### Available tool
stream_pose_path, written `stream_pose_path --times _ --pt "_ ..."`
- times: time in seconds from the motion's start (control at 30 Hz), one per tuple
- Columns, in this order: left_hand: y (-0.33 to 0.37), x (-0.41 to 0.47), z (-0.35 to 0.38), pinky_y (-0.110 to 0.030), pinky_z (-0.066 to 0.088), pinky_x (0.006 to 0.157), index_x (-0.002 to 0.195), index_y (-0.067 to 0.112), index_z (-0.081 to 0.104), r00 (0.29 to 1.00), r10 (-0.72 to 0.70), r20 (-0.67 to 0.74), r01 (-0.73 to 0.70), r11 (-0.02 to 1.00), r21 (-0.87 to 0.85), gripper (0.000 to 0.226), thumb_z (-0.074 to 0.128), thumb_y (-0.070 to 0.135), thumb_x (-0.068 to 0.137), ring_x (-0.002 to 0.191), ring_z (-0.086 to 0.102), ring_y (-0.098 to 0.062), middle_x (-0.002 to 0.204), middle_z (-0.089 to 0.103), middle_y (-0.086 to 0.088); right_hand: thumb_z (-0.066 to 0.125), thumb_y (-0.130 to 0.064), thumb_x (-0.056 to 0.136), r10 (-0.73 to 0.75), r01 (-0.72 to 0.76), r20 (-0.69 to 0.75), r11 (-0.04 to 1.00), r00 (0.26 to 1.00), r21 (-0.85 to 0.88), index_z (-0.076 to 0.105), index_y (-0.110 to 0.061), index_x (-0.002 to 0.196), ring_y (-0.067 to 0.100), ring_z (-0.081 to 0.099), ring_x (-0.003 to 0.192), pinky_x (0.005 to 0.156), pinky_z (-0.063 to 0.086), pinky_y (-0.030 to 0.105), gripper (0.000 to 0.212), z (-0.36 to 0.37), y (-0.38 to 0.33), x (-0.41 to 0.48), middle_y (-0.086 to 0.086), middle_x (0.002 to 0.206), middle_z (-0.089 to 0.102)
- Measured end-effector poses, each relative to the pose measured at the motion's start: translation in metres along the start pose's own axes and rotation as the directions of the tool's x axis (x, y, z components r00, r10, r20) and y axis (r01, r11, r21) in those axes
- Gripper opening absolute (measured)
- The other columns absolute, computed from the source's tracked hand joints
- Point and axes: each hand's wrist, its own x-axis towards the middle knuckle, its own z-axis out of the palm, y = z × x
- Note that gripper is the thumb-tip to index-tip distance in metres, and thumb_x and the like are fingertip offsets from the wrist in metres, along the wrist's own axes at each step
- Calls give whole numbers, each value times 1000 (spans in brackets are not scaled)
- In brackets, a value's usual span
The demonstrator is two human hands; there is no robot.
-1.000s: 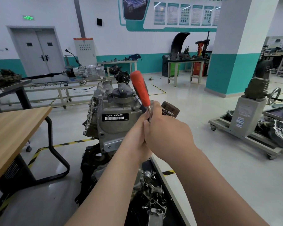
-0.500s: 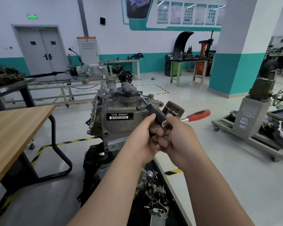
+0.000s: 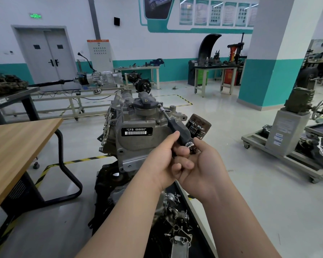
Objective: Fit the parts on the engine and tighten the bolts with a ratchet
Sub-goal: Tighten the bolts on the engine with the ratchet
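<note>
While left hand [image 3: 162,159] wraps black tool handle [image 3: 177,130] and right hand [image 3: 201,164] curls round chrome ratchet head [image 3: 190,145], socket [image 3: 160,107] sits at top edge of engine [image 3: 136,144]; tilted shaft may slip, rounding the bolt.

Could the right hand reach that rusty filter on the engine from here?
Probably yes: the filter sits just beyond the right hand, nothing between them, though that hand is busy gripping the ratchet.
</note>
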Motion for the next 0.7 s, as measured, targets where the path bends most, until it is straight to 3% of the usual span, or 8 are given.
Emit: stream_pose_path --times 0.07,0.23,0.4,0.53,0.63,0.7 --pt "0 0 0 -13 29 26 82 13 57 1000 -2 -9 3 1000 29 32 57 43 92 29 47 -10 43 49 5 37 -35 101 -12 12 -14 1000 1000 -28 53 -14 110 9 27 33 38 36 18 28 0 1 0 -2 56 39" --pt "-4 5 -2 -14 23 26 40 17 48 1000 10 -8 -9 999 51 59 58 50 88 26 41 -9 44 43 3 38 -34 102 -125 107 -55 961 991 -257 52 -11 97 12 27 35 42 36 25 27 1 3 4 1 53 42" --pt "-3 3 0 -13 26 30 34 16 41 998 58 29 -60 996 72 69 49 54 91 26 41 -14 36 43 0 45 -34 99 -294 184 -82 766 952 -616 51 -9 76 17 34 33 49 39 32 34 2 -2 4 9 55 46" --pt "-2 2 3 -17 36 44 48 21 54 998 62 6 -61 997 -43 51 55 48 91 39 34 -10 45 35 5 46 -38 94 -409 166 -31 438 912 -884 55 -11 84 21 52 47 61 48 40 30 4 -9 4 6 59 59" --pt "0 -4 6 -27 38 79 87 19 60 999 52 0 -52 992 -112 25 62 44 85 78 36 -17 82 39 1 44 -36 96 -485 151 114 38 867 -988 48 -7 111 27 62 76 70 52 40 33 8 -15 2 9 84 65" --pt "0 -4 6 -30 35 89 102 17 58 998 53 16 -51 993 -106 32 61 44 85 93 40 -21 98 43 -3 40 -36 98 -512 91 221 -267 830 -959 38 -12 121 26 55 73 60 42 35 34 9 -14 -1 -1 76 54"
